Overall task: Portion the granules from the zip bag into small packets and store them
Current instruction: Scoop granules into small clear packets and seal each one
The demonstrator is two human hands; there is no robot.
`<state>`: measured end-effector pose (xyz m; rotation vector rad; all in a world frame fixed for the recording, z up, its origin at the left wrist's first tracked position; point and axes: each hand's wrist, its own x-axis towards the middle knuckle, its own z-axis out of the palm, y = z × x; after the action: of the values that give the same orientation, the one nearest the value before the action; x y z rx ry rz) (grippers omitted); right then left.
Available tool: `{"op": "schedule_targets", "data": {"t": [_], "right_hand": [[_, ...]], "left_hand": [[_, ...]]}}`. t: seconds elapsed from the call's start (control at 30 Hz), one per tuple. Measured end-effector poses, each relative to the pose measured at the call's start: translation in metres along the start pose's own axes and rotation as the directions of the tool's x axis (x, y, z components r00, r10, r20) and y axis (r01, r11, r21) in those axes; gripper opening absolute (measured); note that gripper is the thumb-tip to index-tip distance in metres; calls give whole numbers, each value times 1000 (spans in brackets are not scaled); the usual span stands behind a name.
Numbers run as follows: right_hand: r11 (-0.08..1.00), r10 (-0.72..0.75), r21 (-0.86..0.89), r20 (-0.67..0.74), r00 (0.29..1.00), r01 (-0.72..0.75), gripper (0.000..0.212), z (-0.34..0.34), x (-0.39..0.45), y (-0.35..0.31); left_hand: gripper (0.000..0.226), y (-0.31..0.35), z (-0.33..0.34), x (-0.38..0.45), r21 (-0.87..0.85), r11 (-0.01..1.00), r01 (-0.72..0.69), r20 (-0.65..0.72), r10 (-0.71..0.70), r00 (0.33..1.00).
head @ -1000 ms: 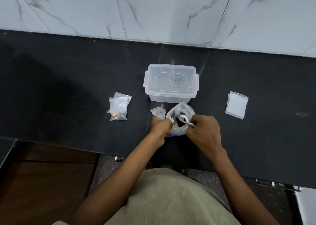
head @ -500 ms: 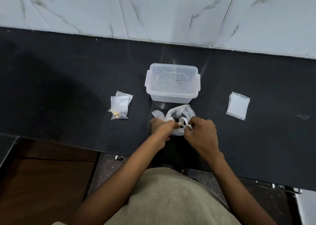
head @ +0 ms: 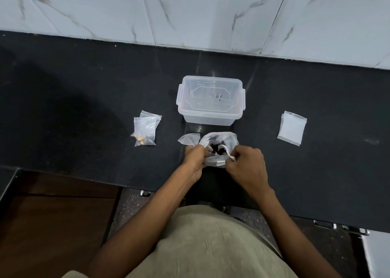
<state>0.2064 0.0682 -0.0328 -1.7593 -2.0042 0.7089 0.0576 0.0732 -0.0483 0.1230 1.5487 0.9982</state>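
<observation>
Granules (head: 216,150) dark inside zip bag (head: 219,144), mid-frame below box (head: 211,100). Left hand (head: 193,159) gripping bag mouth and packet (head: 188,139); right hand (head: 245,164) pinching spoon (head: 226,153). Risk: bag sagging, scoop tipping, granules scattering over counter (head: 84,108).

Both forearms reach forward, converging at the zip bag (head: 219,148); left hand (head: 195,158) grips its left edge, right hand (head: 245,164) pinches its near rim.
</observation>
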Motion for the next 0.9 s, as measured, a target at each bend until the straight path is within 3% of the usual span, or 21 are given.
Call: {"op": "schedule_targets", "data": {"t": [0.23, 0.33, 0.43, 0.6, 0.67, 0.73, 0.8, 0.9], "right_hand": [[900, 288, 325, 52, 956, -289, 18, -6, 3, 2], [900, 287, 326, 52, 956, -288, 18, -4, 3, 4], [926, 253, 283, 18, 967, -248, 17, -2, 3, 6], [926, 257, 283, 9, 966, -250, 16, 1, 1, 3], [867, 331, 373, 64, 941, -331, 16, -1, 1, 1], [740, 420, 513, 154, 894, -436, 15, -2, 2, 1], [599, 482, 618, 228, 846, -508, 13, -3, 3, 4], [539, 498, 654, 261, 827, -531, 12, -1, 3, 7]], "left_hand": [[49, 2, -2, 1, 111, 994, -8, 41, 3, 999], [34, 2, 1, 1, 98, 994, -39, 31, 36, 999], [34, 1, 0, 2, 56, 998, -39, 30, 37, 999], [23, 0, -4, -3, 18, 1000, 12, 159, -15, 987], [22, 3, -5, -5, 28, 999, 20, 185, -25, 983], [23, 4, -6, -4, 71, 997, 1, 162, -13, 987], [43, 4, -7, -1, 124, 992, -21, 84, 11, 996], [60, 2, -8, 0, 157, 987, -44, 9, 44, 999]]}}
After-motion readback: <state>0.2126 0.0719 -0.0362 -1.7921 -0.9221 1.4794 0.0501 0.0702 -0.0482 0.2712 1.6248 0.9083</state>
